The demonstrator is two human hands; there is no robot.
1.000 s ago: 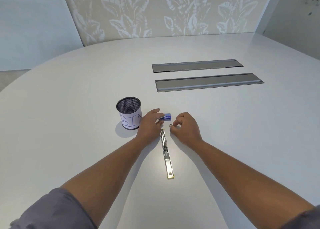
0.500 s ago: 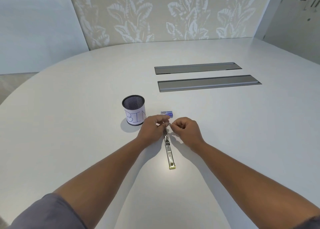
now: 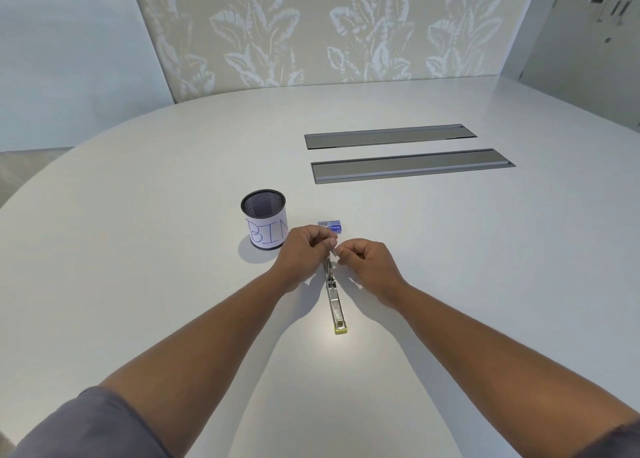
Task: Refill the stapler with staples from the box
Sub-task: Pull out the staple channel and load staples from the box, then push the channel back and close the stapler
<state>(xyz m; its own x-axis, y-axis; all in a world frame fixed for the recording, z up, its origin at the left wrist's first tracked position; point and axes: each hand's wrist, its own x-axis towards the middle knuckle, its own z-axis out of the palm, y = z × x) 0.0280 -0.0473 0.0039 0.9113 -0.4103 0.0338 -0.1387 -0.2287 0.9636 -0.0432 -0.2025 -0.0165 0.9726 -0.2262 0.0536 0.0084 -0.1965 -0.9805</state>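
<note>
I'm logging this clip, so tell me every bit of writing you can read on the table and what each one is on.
"BIN": handwritten in blue on the white paper wrapped round the black mesh cup; the last letter is partly hidden by the left hand.
Blue staple box: it carries print, too small and blurred to read.
Stapler: no readable marking.

pretty bright, soft even light from overhead, pale bench (image 3: 450, 250) a bit washed out, small soft shadows under the forearms and beside the mesh cup (image 3: 264, 219), bright hotspot around the stapler (image 3: 335, 298) tip, wide-angle bending at the edges, mostly sharp
</note>
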